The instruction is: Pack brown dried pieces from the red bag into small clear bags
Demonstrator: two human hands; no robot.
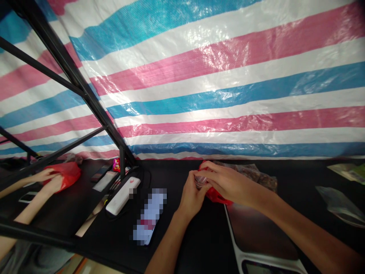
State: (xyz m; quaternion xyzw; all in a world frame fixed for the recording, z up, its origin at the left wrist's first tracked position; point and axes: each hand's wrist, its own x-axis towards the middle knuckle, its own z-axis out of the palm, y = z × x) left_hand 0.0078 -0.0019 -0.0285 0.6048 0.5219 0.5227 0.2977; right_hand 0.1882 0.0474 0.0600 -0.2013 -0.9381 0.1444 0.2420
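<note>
Both my hands meet over the black tabletop, fingers curled together around a small piece of clear, crinkled plastic (200, 181) that looks like a bag. My left hand (190, 196) is closed on its left side. From the right, my right hand (224, 182) is also closed on it, its fingers crossing over the top. A red plastic bag (216, 196) lies bunched under and behind the hands, partly hidden by them. Just right of the bag is a flat scale (259, 232) with a display at its near end, partly under my right forearm.
Clear bags of brown contents (256, 176) lie behind my right arm. Further right is a clear plastic bag (340, 203). To the left are a blurred-out phone (151, 215), a white power strip (123, 196) and a black metal frame (97, 110). Beyond it, another person's hands touch a red bag (70, 175).
</note>
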